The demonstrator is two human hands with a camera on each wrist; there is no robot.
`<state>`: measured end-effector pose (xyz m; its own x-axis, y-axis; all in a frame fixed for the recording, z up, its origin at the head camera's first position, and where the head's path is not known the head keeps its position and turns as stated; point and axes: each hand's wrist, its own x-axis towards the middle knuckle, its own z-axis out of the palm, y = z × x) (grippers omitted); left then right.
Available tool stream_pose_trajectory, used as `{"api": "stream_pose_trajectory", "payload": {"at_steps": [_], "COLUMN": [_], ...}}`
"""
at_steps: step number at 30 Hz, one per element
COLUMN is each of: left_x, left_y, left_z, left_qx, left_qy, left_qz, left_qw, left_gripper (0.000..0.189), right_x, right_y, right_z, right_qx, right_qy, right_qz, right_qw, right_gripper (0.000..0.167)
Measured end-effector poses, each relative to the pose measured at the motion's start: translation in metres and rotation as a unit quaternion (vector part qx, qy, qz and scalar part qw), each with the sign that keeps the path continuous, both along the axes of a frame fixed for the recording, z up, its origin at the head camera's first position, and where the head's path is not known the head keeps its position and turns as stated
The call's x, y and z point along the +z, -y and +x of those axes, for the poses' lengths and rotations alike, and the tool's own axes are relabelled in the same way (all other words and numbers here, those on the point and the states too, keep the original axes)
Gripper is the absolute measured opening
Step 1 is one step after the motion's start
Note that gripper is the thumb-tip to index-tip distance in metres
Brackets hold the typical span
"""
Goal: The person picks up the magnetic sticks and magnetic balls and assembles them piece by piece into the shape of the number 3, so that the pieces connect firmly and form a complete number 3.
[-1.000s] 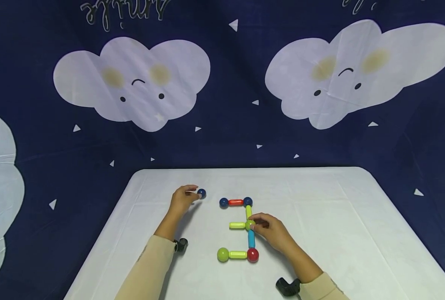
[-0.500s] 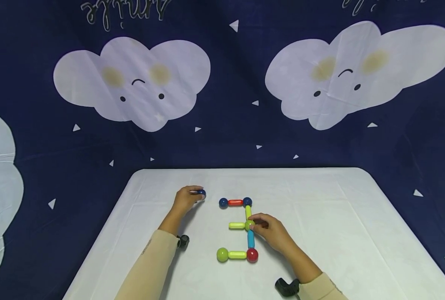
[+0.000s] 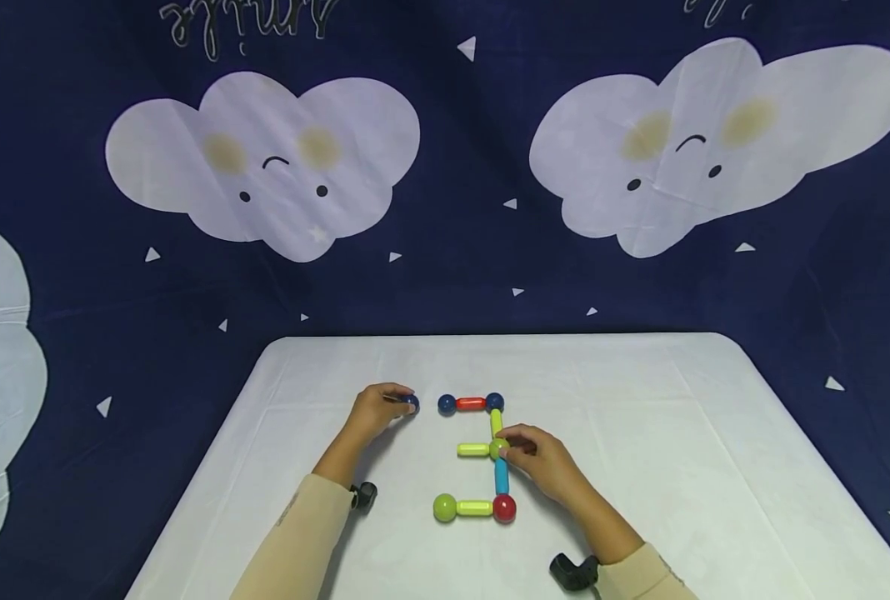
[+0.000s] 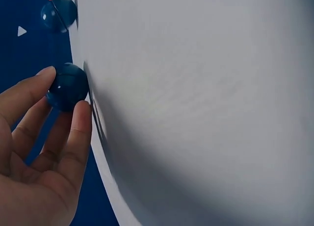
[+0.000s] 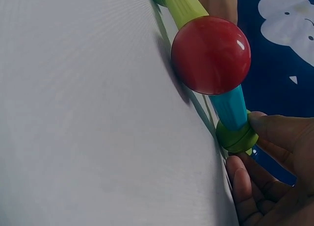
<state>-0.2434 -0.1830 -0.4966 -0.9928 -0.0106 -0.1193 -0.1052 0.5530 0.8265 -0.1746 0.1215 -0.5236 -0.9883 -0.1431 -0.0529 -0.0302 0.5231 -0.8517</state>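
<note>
My left hand [image 3: 377,410] pinches a dark blue ball [image 4: 68,87] between thumb and fingertips, left of the joined sticks and balls. In the head view that ball is partly hidden by the fingers. My right hand [image 3: 542,458] grips the green ball [image 3: 498,449] at the middle of the figure by thumb and fingertips. From this ball a yellow-green stick [image 3: 474,450] points left with a free end. Another yellow-green stick [image 3: 497,421] runs up to a blue ball [image 3: 494,402], and a blue stick [image 3: 501,477] runs down to a red ball [image 5: 211,55].
At the top of the figure, a red stick [image 3: 471,404] links to a second blue ball [image 3: 447,405]. Along the bottom, a yellow-green stick [image 3: 475,507] ends in a larger green ball [image 3: 445,507]. All lie on a white table [image 3: 662,458] before a dark blue cloud-printed cloth [image 3: 460,167].
The left hand has closed its fingers around the loose blue ball and carried it slightly right and nearer the body. The right hand and the joined pieces stay in place.
</note>
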Motion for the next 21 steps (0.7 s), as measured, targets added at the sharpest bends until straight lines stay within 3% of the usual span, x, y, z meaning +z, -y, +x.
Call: {"api": "stream_pose_trajectory", "payload": {"at_steps": [8, 21], "left_x": [0.000, 0.001], "left_y": [-0.006, -0.017], "left_z": [0.012, 0.030], "left_qx": [-0.015, -0.051], "left_qy": [0.035, 0.055], "left_qz": [0.028, 0.015], "left_qw": [0.9989, 0.9971], "left_gripper": [0.026, 0.027], "right_x": [-0.002, -0.002], "right_y": [-0.001, -0.001], "right_z": [-0.001, -0.001], "right_qx": [0.003, -0.001], "right_qy": [0.001, -0.003], "right_qz": [0.001, 0.002], "right_qw": [1.0000, 1.0000], "right_gripper": [0.021, 0.021]}}
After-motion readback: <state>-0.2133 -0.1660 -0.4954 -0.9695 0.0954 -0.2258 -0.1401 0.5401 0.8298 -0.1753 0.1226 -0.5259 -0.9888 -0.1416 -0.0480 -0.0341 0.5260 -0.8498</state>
